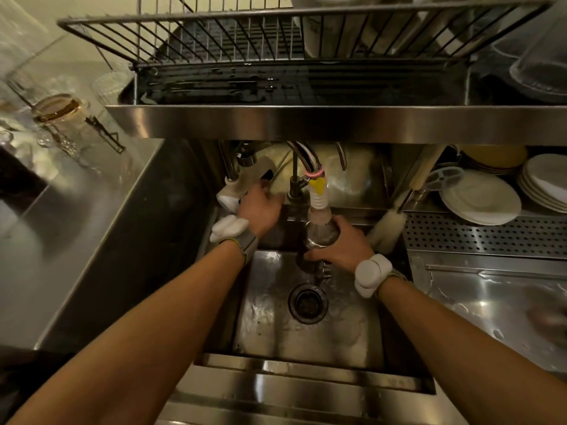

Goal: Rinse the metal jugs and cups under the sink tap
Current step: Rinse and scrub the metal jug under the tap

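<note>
1. The right hand (340, 245) is wrapped round a shiny round-bodied metal jug (319, 236), fingers curled across its side, holding it over the back of the sink.
2. The metal jug sits directly beneath the white ribbed tap spout (318, 201), which has a yellow collar; its mouth is right up against the spout's end.
3. The left hand (260, 207) reaches forward to the beige tap fitting (242, 184) at the rear left of the basin. Its fingertips lie on the fitting, but whether they grip it or only touch it cannot be told.
4. Both wrists wear white padded bands (371, 273).
5. The wet stainless-steel sink basin (267, 326) lies below the hands, with a dark round drain (307, 302) near its middle.
6. A white bottle brush (389, 223) leans at the basin's right rear corner, beside a perforated steel tray (484, 236).
7. Stacked white plates (480, 199) stand behind that tray.
8. A wire dish rack (233, 41) sits on the steel shelf above the tap.
9. On the steel table at left stands a clear glass jar (61, 115).
</note>
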